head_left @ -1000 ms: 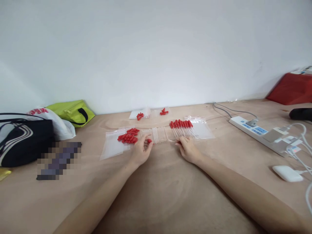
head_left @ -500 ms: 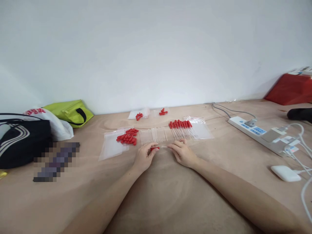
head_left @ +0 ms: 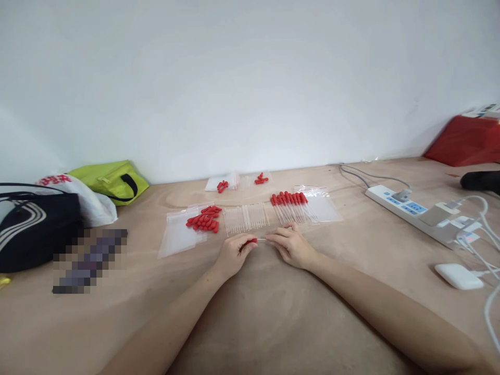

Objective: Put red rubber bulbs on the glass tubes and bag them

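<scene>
My left hand (head_left: 233, 253) pinches a red rubber dropper bulb (head_left: 252, 241) between thumb and fingers. Facing it, my right hand (head_left: 294, 247) is closed on a thin clear dropper tube (head_left: 261, 239). The tube's free end meets the bulb's opening; whether it is inside I cannot tell. Just beyond my hands lies a row of loose clear tubes (head_left: 246, 217). Left of these, a pile of red bulbs (head_left: 203, 221) rests partly on clear zip bags (head_left: 177, 234). To the right, droppers with red bulbs fitted (head_left: 289, 200) lie side by side at a clear bag (head_left: 326, 205).
Two small groups of red bulbs (head_left: 222, 186) lie on bags near the wall. A white power strip (head_left: 406, 208) with cables and a white charging case (head_left: 459, 276) are at right. Black (head_left: 39, 229) and yellow-green (head_left: 113, 179) bags stand at left.
The gap between bulb and tube has closed; the tube's end now reaches the bulb. My left hand has shifted slightly, while my right hand stays nearly in place.
</scene>
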A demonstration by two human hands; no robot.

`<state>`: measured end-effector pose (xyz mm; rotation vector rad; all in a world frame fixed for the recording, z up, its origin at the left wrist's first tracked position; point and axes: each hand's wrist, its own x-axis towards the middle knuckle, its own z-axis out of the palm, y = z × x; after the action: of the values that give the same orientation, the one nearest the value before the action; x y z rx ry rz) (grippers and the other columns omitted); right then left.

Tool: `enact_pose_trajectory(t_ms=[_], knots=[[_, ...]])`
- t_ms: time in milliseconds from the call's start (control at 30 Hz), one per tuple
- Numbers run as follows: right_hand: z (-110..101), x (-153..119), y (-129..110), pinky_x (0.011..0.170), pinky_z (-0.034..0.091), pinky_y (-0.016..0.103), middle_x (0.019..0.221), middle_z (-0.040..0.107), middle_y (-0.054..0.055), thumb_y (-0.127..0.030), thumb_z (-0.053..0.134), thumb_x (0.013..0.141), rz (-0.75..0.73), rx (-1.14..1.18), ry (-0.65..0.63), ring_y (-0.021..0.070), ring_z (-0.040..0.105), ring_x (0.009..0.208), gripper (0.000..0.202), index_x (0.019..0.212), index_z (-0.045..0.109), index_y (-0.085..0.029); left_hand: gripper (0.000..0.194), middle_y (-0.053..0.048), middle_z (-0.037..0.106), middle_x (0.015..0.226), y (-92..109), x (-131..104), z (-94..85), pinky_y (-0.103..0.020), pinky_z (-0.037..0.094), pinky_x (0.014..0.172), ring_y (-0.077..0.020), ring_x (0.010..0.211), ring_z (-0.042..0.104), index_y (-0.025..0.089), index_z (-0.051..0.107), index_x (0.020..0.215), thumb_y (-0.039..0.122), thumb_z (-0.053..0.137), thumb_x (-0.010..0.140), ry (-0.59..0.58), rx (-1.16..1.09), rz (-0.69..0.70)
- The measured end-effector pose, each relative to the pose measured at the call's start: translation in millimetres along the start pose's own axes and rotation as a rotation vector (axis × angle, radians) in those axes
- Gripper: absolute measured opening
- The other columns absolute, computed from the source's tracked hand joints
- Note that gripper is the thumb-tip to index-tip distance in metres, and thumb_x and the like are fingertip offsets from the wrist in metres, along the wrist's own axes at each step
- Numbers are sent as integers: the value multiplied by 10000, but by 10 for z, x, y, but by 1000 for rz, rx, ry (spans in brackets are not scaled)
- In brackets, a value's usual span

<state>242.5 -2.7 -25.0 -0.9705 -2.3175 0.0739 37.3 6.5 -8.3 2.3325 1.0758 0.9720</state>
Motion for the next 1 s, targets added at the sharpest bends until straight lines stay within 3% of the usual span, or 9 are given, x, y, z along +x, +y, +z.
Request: enact_pose_trajectory(t_ms=[233,467,633,1000], knots=[[-41,32,28,774,231,326,828,623,27,-123,400,833,-45,20,-35,121,531,739,263,986,598,-204,173,-46,638,761,17,-34,8,-257,471,655,-145,705,592,169,612,815,248,462,846,-41,52,100],[-20,41,-20,700,215,308,696,559,24,-88,374,800,-89,-136,-54,119,444,624,252,805,615,-165,214,-38,624,713,22,-58,17,-270,420,642,-149,671,562,170,596,797,280,425,863,-69,227,202],[21,45,-84,671,216,292,683,541,24,-94,374,800,-118,-113,-40,119,420,615,240,774,604,-155,207,-33,629,711,31,-53,14,-307,366,680,-155,668,548,184,584,753,300,440,847,-98,338,212],[48,95,-136,675,220,296,697,554,30,-146,391,838,-94,-157,-69,128,436,668,226,773,607,-162,192,-30,637,751,13,-26,16,-322,362,720,-168,721,557,191,580,780,289,433,856,-138,336,194]])
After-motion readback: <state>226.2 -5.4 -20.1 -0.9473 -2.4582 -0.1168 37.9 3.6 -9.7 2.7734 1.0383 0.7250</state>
